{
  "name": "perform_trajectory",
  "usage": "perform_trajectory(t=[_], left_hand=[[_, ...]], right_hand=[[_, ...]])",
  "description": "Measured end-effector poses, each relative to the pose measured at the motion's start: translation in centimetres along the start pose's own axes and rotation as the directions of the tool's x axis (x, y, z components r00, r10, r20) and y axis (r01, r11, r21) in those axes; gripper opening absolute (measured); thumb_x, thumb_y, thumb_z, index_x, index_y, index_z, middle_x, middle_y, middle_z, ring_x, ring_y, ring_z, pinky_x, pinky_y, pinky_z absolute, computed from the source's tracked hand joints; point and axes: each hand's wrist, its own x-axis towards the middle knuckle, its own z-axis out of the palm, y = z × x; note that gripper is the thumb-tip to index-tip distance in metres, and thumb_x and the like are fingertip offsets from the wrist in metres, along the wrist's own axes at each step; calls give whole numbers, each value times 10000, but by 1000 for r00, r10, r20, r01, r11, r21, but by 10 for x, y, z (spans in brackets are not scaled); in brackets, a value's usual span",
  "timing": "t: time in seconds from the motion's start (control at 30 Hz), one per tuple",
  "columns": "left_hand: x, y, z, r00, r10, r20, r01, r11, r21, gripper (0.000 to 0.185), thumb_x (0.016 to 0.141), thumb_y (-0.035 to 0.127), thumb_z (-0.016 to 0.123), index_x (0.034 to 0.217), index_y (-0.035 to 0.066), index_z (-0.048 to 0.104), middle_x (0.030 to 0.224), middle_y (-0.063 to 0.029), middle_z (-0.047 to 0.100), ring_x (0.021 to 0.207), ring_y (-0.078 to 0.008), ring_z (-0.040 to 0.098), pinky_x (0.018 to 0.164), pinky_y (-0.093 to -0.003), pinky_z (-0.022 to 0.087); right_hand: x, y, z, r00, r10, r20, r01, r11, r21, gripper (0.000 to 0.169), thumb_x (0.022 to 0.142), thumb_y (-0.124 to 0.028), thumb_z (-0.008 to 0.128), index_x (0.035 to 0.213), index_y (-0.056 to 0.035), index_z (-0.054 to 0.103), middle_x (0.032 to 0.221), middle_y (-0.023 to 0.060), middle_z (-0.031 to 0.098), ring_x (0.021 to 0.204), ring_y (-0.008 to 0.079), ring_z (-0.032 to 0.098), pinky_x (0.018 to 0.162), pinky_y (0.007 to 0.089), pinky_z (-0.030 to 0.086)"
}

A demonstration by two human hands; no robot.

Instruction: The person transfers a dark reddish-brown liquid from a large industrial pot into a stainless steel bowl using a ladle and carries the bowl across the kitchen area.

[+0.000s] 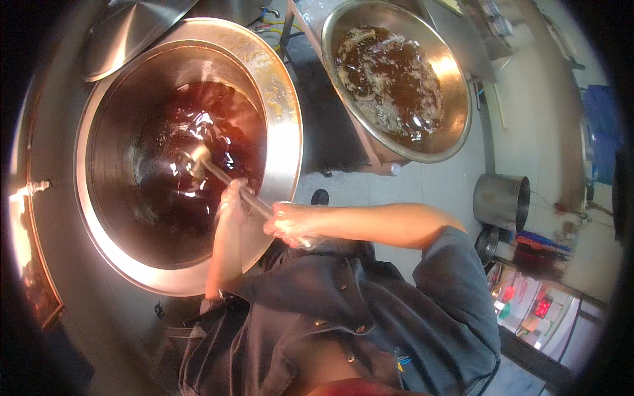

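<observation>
Both of my hands grip the long handle [255,202] of a stirring tool, whose pale head [200,155] is blurred and partly in the liquid. My left hand [234,197] holds the handle lower down, above the near right rim of a big metal kettle [285,143]. Closer to my body, my right hand [293,225] closes around the upper end. Dark reddish-brown liquid [218,106] with shiny ripples lies in the kettle. Yellowish residue [270,79] marks the kettle's wide rim.
A large steel bowl [455,106] of foamy brown liquid rests on a stand [346,106] to the right. Behind the kettle leans a round metal lid [124,42]. A steel pot [498,202] is farther right. Another shiny metal vessel [22,237] borders the left edge.
</observation>
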Motion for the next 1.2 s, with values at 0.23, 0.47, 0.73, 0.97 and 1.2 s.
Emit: perform_trajectory(t=[0.23, 0.47, 0.73, 0.97, 1.2], left_hand=[[58, 27, -59, 989, -64, 130, 90, 974, -207, 115, 887, 179, 589, 938, 77, 579, 768, -85, 568, 779, -250, 610, 759, -398, 537], [158, 28, -44, 998, 15, 67, -15, 1000, 6, 209, 894, 306, 665, 944, 105, 642, 707, -18, 544, 609, -188, 528, 556, -363, 441], [161, -14, -17, 965, -203, 165, 138, 932, 336, 337, 934, 431, 590, 921, 96, 614, 676, -83, 591, 547, -213, 529, 505, -379, 411], [134, -24, -26, 971, -229, 72, 205, 948, 242, 316, 877, 412, 626, 869, 98, 652, 705, -68, 641, 506, -160, 468, 470, -328, 349], [84, -27, -10, 963, -160, 218, 160, 987, 17, 155, 903, 224, 647, 934, 83, 704, 790, -38, 679, 544, -77, 456, 463, -220, 315]], right_hand=[[111, -36, -1, 997, 78, -30, -71, 978, 196, 222, 877, -173, 592, 676, -83, 566, 508, 13, 505, 406, 141, 515, 391, 317, 406], [143, -23, -31, 992, 124, 18, -124, 947, 296, 307, 851, -98, 561, 587, -141, 409, 472, -39, 339, 331, 113, 339, 312, 317, 243], [99, -11, -32, 864, 268, -427, -365, 917, -163, 164, 871, -126, 546, 742, -95, 451, 550, -2, 413, 370, 138, 396, 327, 315, 322], [117, 21, -40, 920, 304, -245, -282, 952, 123, 129, 887, -117, 576, 788, -86, 500, 551, -23, 415, 375, 116, 376, 347, 284, 340], [40, -2, -49, 935, 345, -88, -289, 881, 375, 131, 987, -163, 529, 914, -60, 560, 626, -59, 480, 430, 17, 412, 334, 167, 323]])
